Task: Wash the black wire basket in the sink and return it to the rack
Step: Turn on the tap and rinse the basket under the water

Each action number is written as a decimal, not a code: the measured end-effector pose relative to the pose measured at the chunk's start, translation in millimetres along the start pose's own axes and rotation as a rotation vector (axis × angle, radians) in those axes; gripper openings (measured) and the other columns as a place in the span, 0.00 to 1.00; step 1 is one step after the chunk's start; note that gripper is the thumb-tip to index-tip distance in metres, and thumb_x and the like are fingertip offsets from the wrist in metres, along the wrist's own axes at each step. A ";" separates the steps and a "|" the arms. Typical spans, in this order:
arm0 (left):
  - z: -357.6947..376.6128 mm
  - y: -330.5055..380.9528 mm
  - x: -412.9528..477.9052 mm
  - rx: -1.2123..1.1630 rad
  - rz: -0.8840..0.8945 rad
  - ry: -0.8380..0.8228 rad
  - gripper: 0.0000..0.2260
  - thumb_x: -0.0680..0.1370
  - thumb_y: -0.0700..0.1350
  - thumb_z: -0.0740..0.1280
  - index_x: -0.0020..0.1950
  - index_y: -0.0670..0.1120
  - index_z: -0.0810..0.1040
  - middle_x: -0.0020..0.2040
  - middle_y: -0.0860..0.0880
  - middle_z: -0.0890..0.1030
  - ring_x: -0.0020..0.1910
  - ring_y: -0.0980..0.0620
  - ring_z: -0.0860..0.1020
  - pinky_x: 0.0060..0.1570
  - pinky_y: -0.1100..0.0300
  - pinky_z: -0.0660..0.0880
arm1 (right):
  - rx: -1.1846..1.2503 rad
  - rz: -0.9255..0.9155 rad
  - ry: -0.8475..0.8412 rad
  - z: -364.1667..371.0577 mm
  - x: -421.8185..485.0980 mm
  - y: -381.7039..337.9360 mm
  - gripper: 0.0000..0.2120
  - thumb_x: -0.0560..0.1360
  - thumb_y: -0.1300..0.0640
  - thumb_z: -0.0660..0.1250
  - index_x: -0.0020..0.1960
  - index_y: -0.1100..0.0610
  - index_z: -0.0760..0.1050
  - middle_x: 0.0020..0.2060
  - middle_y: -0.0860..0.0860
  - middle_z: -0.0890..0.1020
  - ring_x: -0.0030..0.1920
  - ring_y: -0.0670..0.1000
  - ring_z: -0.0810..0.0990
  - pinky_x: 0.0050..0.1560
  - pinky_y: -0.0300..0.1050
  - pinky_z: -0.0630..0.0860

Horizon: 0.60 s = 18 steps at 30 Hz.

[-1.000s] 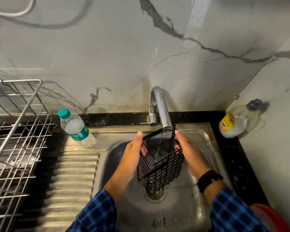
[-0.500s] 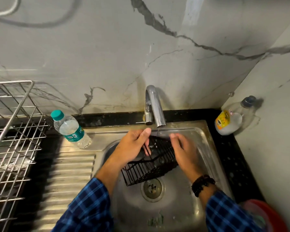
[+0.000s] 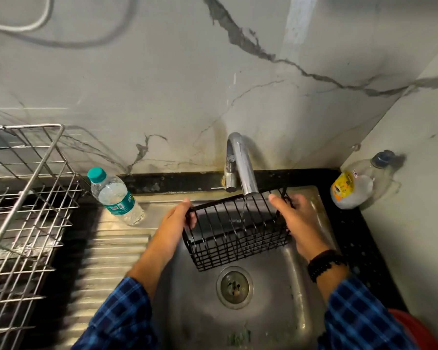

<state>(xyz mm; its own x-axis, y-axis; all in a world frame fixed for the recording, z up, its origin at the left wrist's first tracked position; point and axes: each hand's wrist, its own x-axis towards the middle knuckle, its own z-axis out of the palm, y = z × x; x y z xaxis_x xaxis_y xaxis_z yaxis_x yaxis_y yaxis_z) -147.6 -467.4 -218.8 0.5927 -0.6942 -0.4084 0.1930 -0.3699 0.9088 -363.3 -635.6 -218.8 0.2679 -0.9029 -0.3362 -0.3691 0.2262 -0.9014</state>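
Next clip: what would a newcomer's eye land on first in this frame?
The black wire basket draws the eye first, held over the sink right under the faucet. The left hand grips its left end and the right hand its right end. Next come the metal rack at far left and the teal-capped water bottle standing between rack and faucet.

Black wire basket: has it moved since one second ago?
Yes: the black wire basket swung from upright to level under the tap.
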 end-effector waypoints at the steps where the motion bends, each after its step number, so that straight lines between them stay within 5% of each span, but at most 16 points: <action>1: -4.0 4.1 0.7 0.056 0.002 -0.024 0.21 0.85 0.57 0.57 0.48 0.45 0.82 0.39 0.49 0.82 0.44 0.49 0.79 0.56 0.53 0.74 | -0.025 -0.026 0.000 -1.7 -1.8 -7.0 0.35 0.62 0.30 0.73 0.61 0.48 0.74 0.57 0.50 0.80 0.55 0.51 0.79 0.54 0.52 0.78; 4: -8.0 15.5 -2.5 0.251 0.082 -0.144 0.22 0.86 0.55 0.54 0.53 0.47 0.84 0.39 0.49 0.83 0.41 0.54 0.81 0.46 0.65 0.75 | -0.163 -0.090 -0.064 -2.9 -7.9 -23.8 0.35 0.66 0.31 0.72 0.68 0.43 0.70 0.59 0.45 0.76 0.58 0.47 0.76 0.55 0.48 0.75; 8: 23.0 19.1 -7.6 0.445 0.109 -0.313 0.22 0.86 0.57 0.52 0.52 0.47 0.82 0.39 0.48 0.87 0.37 0.53 0.85 0.43 0.53 0.80 | -0.334 -0.204 -0.238 13.5 -20.5 -35.1 0.30 0.70 0.31 0.69 0.68 0.39 0.70 0.54 0.41 0.80 0.53 0.42 0.79 0.54 0.47 0.78; 10: 46.3 23.6 -12.0 0.394 0.138 -0.291 0.21 0.87 0.54 0.52 0.47 0.45 0.79 0.37 0.48 0.86 0.36 0.53 0.85 0.43 0.50 0.81 | -0.469 -0.259 -0.267 26.3 -27.5 -36.5 0.30 0.70 0.30 0.66 0.68 0.40 0.71 0.55 0.41 0.82 0.54 0.44 0.81 0.56 0.49 0.79; 14: 76.5 39.2 -15.9 0.223 0.199 -0.139 0.21 0.86 0.55 0.52 0.43 0.47 0.78 0.32 0.48 0.84 0.31 0.51 0.83 0.31 0.60 0.78 | -0.681 -0.433 -0.168 43.5 -41.0 -34.8 0.20 0.82 0.40 0.51 0.65 0.45 0.76 0.55 0.46 0.79 0.55 0.48 0.80 0.55 0.46 0.76; 18: 87.1 39.9 -18.6 0.187 0.229 -0.015 0.23 0.85 0.56 0.56 0.39 0.45 0.80 0.33 0.44 0.84 0.31 0.47 0.84 0.35 0.52 0.80 | -0.887 -0.584 0.044 42.4 -51.1 -27.7 0.23 0.83 0.42 0.46 0.66 0.49 0.75 0.64 0.48 0.73 0.61 0.52 0.76 0.59 0.49 0.77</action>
<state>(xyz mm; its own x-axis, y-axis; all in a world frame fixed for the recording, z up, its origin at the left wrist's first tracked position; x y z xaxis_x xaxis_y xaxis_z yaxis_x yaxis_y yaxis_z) -219.1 -523.1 -182.3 0.5924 -0.7813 -0.1967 -0.0930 -0.3088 0.9466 -329.0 -580.2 -188.3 0.5872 -0.8018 0.1108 -0.7154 -0.5782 -0.3923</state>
